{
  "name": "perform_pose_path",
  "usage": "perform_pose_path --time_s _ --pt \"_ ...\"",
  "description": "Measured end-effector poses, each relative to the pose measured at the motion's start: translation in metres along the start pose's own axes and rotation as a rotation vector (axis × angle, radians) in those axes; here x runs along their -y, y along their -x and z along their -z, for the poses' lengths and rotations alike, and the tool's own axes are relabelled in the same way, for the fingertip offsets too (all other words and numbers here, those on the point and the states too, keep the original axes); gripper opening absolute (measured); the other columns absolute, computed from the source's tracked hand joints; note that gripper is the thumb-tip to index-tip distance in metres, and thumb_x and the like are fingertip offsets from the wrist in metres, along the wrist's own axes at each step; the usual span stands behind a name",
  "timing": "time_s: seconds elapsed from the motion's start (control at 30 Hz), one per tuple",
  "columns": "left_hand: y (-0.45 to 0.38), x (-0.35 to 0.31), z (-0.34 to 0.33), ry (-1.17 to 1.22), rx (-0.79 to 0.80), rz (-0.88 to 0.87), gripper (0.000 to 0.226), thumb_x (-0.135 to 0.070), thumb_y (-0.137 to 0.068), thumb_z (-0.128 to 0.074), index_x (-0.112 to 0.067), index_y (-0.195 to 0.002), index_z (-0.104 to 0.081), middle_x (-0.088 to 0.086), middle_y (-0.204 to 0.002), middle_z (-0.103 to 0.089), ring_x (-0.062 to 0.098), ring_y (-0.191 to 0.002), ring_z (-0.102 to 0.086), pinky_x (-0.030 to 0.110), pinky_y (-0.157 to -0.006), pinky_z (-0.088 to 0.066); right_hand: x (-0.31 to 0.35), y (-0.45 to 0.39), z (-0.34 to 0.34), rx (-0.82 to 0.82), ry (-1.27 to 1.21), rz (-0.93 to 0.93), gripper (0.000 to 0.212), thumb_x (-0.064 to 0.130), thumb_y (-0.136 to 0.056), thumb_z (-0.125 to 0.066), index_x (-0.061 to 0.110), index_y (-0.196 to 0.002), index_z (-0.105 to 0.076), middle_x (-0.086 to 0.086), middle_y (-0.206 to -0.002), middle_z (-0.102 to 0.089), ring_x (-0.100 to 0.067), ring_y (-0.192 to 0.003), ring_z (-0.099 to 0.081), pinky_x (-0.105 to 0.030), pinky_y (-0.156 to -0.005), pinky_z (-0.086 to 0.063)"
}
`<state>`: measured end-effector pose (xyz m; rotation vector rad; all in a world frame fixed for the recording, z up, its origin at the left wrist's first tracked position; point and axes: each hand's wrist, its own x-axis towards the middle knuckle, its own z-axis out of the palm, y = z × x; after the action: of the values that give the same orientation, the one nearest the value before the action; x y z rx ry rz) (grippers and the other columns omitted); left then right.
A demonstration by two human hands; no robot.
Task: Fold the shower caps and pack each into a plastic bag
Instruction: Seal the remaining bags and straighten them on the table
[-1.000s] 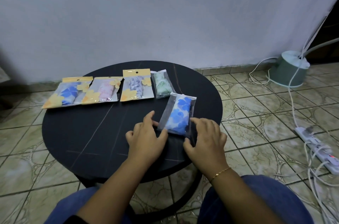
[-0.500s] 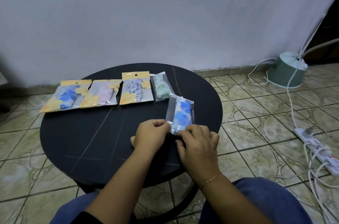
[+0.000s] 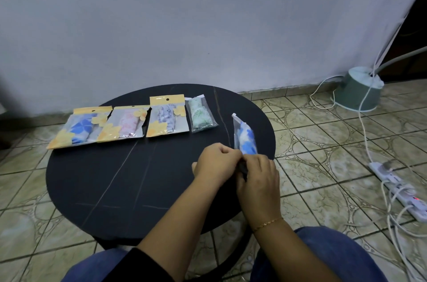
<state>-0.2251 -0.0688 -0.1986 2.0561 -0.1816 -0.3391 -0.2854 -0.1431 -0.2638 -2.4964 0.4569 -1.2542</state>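
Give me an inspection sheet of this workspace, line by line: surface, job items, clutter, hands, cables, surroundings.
Surface: round black table.
Job's things: four packed bags in a row along the far edge: blue-flower bag, pink bag, grey-patterned bag, green bag. A fifth, blue-and-white bag, is tilted up at the near end.
Clutter: nothing seen.
Hands: left hand and right hand both grip the fifth bag's near end.
Cables: white cords run to a power strip on the floor.
Surroundings: white wall, tiled floor, green lamp base.

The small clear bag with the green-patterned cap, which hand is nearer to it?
Left. The left hand sits below the green-patterned bag; the right hand lies farther right and nearer the person.
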Motion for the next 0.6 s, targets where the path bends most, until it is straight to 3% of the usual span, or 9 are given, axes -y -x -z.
perform_pose_path --time_s 0.1,0.23,0.37,0.47,0.6 --pt "-0.001 -0.006 -0.006 -0.064 -0.006 -0.075 0.022 -0.042 -0.081 -0.059 -0.025 -0.069 -0.062 -0.015 -0.074 -0.065 0.001 -0.075 -0.054 0.038 -0.102 -0.035 -0.003 -0.006 0.002 -0.004 -0.151 -0.082 0.027 -0.004 -0.071 -0.070 0.008 -0.094 -0.062 -0.010 -0.089 -0.057 -0.030 -0.077 -0.055 -0.036 -0.066 -0.050" --pt "-0.006 -0.002 -0.013 0.042 0.085 -0.165 0.048 -0.078 -0.069 -0.046 -0.035 -0.075 -0.068 -0.019 -0.079 -0.070 0.007 -0.086 -0.063 0.047 -0.100 -0.041 0.001 -0.021 0.006 -0.058 -0.390 -0.376 0.015 -0.002 -0.082 -0.063 0.008 -0.094 -0.062 -0.003 -0.091 -0.053 -0.023 -0.083 -0.055 -0.010 -0.070 -0.038" --pt "-0.011 0.011 -0.015 -0.001 0.054 -0.249 0.022 -0.053 -0.087 -0.056 -0.036 -0.077 -0.065 -0.018 -0.082 -0.067 0.008 -0.090 -0.062 0.035 -0.093 -0.046 -0.005 -0.046 0.010 -0.138 -0.576 -0.793 0.022 0.000 -0.083 -0.056 0.015 -0.099 -0.056 -0.006 -0.100 -0.059 -0.018 -0.088 -0.056 -0.010 -0.067 -0.035" --pt "-0.022 0.024 -0.006 -0.179 -0.003 -0.306 0.015 -0.041 -0.092 -0.055 -0.040 -0.079 -0.061 -0.019 -0.089 -0.065 0.008 -0.098 -0.060 0.033 -0.097 -0.037 -0.015 -0.065 0.008 -0.142 -0.692 -1.016 0.022 0.001 -0.084 -0.055 0.009 -0.104 -0.058 -0.005 -0.094 -0.060 -0.018 -0.083 -0.057 -0.020 -0.069 -0.041" --pt "-0.039 0.035 0.009 -0.450 -0.072 -0.373 0.019 -0.037 -0.094 -0.050 -0.034 -0.105 -0.066 -0.017 -0.109 -0.065 0.010 -0.110 -0.053 0.031 -0.092 -0.027 -0.024 -0.081 -0.007 -0.119 -0.808 -1.253 0.009 0.000 -0.080 -0.058 0.007 -0.078 -0.053 -0.007 -0.074 -0.054 -0.022 -0.065 -0.055 -0.031 -0.062 -0.050"
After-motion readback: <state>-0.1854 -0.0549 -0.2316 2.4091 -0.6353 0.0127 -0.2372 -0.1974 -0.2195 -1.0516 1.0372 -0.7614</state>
